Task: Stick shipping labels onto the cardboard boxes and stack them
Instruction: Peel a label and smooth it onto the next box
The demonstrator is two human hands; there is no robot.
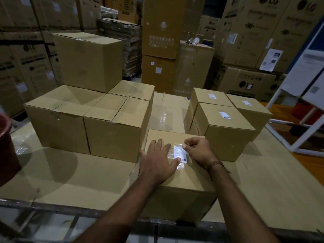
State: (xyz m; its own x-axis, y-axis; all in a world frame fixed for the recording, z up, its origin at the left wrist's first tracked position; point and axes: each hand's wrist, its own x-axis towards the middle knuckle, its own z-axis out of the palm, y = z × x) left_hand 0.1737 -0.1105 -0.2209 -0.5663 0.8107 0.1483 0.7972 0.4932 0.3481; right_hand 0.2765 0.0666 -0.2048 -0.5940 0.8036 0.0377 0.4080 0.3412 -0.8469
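Near box sits at front edge of the cardboard-covered surface, taped shut, shipping label lying on its top right of centre, over the shiny tape seam. Left hand flat on the box top, fingers spread and straight, thumb tip pressing the label's lower edge. Right hand just right of the label, fingers curled, fingertips pinching the label's upper right corner; thread bracelet on that wrist. Right of the near box, touching or nearly so, a cluster of three labelled boxes, each with a small white label on top. Left side: row of unlabelled boxes on the surface, one more box stacked on top of them at the back. A lower box with a tape strip sits between the two groups, behind the near box. Red bucket at far left edge, partly cut off. Warehouse cartons stacked in background, white frame at right.
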